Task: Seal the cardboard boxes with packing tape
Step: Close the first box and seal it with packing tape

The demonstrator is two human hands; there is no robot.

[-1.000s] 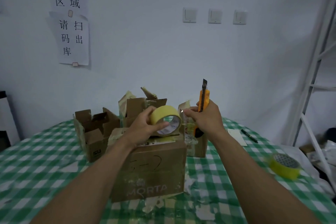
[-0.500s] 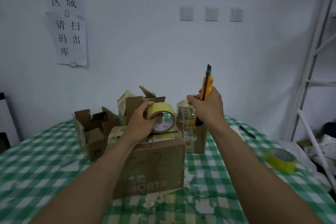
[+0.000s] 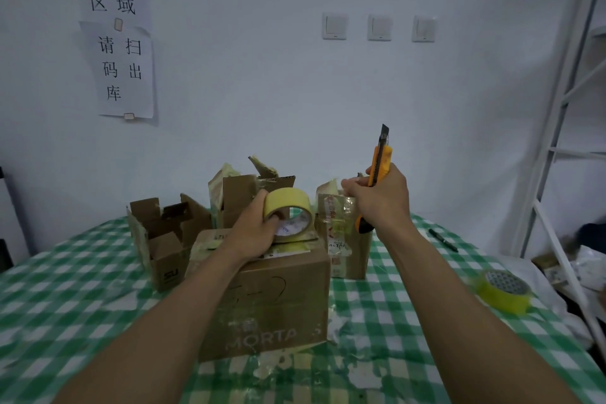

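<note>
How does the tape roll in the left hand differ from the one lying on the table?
The held tape roll stands on edge above the closed box, gripped by the left hand; the spare tape roll lies flat on the tablecloth, untouched. The held tape roll looks pale, opaque yellow; the spare tape roll looks glossier, greenish-yellow. Both are yellowish rolls of wide tape.
</note>
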